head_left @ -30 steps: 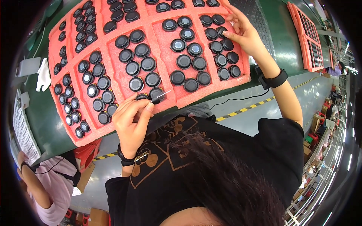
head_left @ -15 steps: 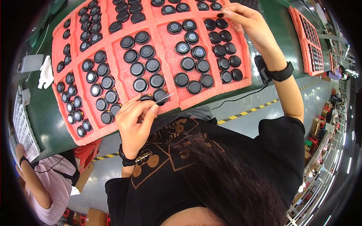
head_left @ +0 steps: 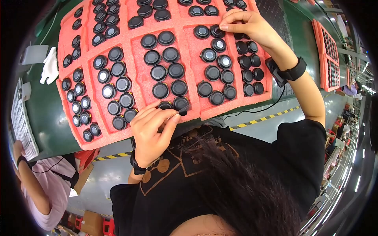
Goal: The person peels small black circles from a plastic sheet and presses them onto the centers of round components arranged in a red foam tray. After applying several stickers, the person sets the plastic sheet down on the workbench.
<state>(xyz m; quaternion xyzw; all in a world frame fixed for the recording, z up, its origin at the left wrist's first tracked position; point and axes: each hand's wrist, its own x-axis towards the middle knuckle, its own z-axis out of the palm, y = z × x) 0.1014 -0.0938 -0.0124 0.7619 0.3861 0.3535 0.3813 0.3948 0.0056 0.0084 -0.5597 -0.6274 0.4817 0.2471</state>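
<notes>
A pink foam tray (head_left: 128, 78) bears rows of black round caps (head_left: 175, 70), some with pale grey centres. In a pinch, my left hand (head_left: 151, 131) holds a thin clear film (head_left: 188, 108) over the tray's near edge; a small dark round spot shows beside it. My right hand (head_left: 252, 29) reaches over the tray from the right, thumb and forefinger pinched on a small black disc (head_left: 218, 30). That disc is right over a cap in the upper middle compartment, and whether they touch is hard to tell.
The tray lies on a green table (head_left: 53, 106). A black device with a cable (head_left: 277, 72) is by my right wrist. At left are a white glove (head_left: 49, 66), a white grid rack (head_left: 24, 122) and a co-worker's arm (head_left: 35, 188). Another pink tray (head_left: 327, 57) stands far right.
My right hand has moved left and down with the small disc, from the tray's far edge to a cap. The view has shifted; my left hand still pinches the film.
</notes>
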